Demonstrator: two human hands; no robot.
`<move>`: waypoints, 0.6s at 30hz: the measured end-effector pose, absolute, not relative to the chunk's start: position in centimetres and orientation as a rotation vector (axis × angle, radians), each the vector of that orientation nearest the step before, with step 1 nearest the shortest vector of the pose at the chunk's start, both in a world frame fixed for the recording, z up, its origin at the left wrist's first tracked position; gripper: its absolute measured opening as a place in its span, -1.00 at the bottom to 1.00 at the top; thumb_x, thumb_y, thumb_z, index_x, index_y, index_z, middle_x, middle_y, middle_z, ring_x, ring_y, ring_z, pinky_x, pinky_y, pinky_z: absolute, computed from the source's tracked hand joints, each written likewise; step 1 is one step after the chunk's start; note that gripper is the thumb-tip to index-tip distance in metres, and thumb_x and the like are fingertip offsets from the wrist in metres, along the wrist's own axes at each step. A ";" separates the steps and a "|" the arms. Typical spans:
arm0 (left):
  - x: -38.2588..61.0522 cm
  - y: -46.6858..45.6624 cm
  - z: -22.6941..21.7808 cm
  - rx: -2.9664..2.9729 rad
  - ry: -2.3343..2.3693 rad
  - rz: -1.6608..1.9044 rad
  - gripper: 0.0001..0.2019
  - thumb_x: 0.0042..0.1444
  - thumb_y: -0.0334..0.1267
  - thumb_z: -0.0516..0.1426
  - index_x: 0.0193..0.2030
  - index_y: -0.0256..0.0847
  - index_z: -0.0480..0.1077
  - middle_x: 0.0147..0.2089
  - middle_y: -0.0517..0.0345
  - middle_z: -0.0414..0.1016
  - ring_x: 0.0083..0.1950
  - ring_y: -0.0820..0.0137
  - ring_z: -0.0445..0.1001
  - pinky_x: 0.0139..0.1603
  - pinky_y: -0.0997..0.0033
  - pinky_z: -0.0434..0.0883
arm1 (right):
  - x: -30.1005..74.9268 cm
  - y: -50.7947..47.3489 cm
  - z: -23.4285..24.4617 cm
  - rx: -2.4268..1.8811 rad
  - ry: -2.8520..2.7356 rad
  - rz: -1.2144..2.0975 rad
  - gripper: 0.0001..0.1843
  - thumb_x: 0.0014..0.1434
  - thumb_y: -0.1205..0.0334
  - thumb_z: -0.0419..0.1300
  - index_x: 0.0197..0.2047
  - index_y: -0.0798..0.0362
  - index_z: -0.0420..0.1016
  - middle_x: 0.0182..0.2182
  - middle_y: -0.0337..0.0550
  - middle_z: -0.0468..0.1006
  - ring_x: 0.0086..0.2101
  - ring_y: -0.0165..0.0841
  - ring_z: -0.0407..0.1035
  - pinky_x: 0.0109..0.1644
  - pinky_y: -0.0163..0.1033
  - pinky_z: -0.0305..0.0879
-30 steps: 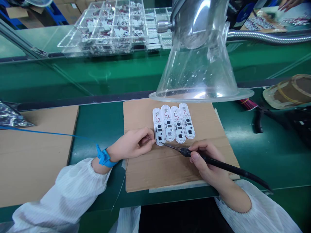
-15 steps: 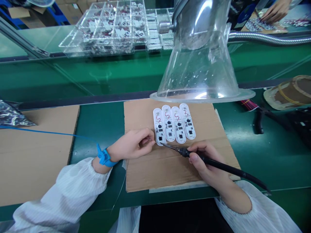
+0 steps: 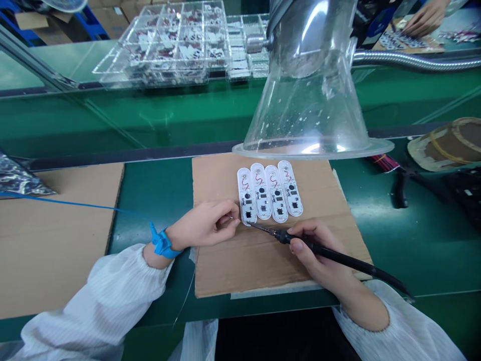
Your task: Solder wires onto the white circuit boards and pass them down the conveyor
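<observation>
Several white circuit boards (image 3: 276, 193) with rounded ends lie side by side on a cardboard sheet (image 3: 255, 260), each carrying black chips and a short red wire. My right hand (image 3: 315, 248) grips a soldering iron (image 3: 338, 254) like a pen; its tip meets the lower end of the leftmost board (image 3: 247, 198). Close beside that same end, my left hand (image 3: 208, 223) pinches thin solder wire (image 3: 185, 300), whose tail hangs down past the cardboard's left edge. A blue strap (image 3: 163, 244) circles my left wrist.
A clear fume hood (image 3: 306, 115) hangs just beyond the boards. Behind it stand clear compartment trays (image 3: 169, 45) of small parts. Pliers (image 3: 400, 188) and a tape-wrapped roll (image 3: 445, 144) lie at right. Another person's hand (image 3: 426, 20) works at the far right.
The soldering iron and my right hand have shifted slightly left, the tip moving a little further onto the leftmost board. My left hand has stayed in place.
</observation>
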State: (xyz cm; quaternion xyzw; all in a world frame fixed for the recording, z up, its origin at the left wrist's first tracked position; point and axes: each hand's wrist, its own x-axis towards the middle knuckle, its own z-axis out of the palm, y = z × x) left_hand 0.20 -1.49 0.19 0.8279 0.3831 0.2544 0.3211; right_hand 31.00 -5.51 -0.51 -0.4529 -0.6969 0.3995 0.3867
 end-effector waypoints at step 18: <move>-0.6 -1.6 -1.8 2.110 1.238 0.694 -0.74 0.48 -0.07 0.08 -0.23 -0.13 0.37 -0.45 0.30 0.31 -0.50 0.45 0.32 -0.49 0.52 0.31 | 48.7 2.9 2.0 -1.405 -1.039 0.065 -0.50 0.46 -0.21 0.25 0.25 -0.05 0.47 -0.09 -0.16 0.55 -0.33 -0.38 0.48 -0.39 -0.29 0.39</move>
